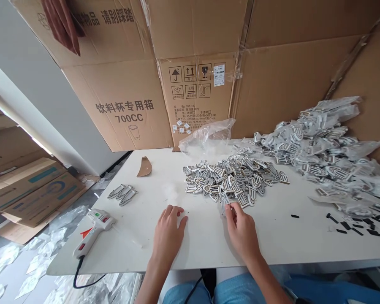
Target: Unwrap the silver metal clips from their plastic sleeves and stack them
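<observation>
The white table [205, 251] spreads smooth before me, walled at twelve o'clock by taped brown cardboard [196, 31] printed with black characters. Beyond its edge, at ten, cartons [34, 190] lie over crumpled plastic [60, 223] on the floor.

My right hand [242, 230] pinches a grey arched piece [223, 202] between thumb and forefinger, at one o'clock, against the near edge of a loose pile [231, 177] of slotted, patterned pieces. My left hand [169, 230] rests at eleven, fingers loosely curled, thumb apart, nothing visible in it.

A white glue gun [93, 234] with an orange trigger lies at ten; just past it sit some grey frames [123, 194], touching or overlapping. A torn cardboard scrap [144, 166] is at eleven. Towards two rises a heap [319, 147] in filmy wrapping, with matte black strips [345, 226] nearer me.

My fingertips cover the held piece's lower end; the wrapping blurs the heap's contents, and the frame cuts off its right side.
</observation>
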`<state>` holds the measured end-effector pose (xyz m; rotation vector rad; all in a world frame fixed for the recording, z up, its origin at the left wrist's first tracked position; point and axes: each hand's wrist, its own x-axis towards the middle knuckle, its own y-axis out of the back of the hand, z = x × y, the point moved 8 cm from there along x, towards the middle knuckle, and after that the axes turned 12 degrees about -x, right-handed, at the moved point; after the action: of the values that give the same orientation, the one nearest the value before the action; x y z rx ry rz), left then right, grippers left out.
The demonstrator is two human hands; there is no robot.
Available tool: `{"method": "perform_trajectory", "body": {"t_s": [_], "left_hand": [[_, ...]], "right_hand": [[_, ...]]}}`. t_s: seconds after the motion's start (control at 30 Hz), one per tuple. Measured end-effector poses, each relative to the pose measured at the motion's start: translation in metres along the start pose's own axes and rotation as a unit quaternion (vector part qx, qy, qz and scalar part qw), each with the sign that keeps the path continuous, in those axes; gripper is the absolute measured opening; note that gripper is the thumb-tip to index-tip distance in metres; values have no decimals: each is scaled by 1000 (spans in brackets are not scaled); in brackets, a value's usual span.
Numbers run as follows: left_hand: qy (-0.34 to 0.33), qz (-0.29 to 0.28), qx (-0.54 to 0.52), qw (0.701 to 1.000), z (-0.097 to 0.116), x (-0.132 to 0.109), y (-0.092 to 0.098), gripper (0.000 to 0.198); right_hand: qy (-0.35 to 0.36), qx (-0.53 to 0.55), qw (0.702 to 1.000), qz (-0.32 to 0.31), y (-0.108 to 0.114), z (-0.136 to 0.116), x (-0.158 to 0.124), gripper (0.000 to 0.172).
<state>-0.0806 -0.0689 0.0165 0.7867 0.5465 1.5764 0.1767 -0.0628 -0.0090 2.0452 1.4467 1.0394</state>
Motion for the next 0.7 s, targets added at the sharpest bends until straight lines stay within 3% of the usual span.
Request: {"method": "perform_trajectory", "body": {"t_s": [0.13, 0.23, 0.4, 0.47, 0.57, 0.7], "left_hand": [[-136, 25, 50, 989, 18, -25, 1, 24], [-216, 34, 60, 974, 31, -54, 6, 17], [-294, -58, 16, 954, 46, -93, 10, 36], [-313, -72, -17, 947, 49, -101, 14, 22], [-285, -74, -89, 952, 46, -99, 17, 22], [-99, -36, -221, 970, 30, -66, 10, 15]], "right_hand": [[-24, 94, 994, -46, -1, 4, -1, 46], [-54, 161, 983, -65, -2, 9, 0, 48], [-77, 219, 967, -104, -6, 10, -2, 48], [-83, 240, 960, -115, -7, 10, -4, 48], [-98, 281, 946, -130, -10, 9, -6, 48], [-85, 329, 924, -176, -14, -2, -8, 45]]}}
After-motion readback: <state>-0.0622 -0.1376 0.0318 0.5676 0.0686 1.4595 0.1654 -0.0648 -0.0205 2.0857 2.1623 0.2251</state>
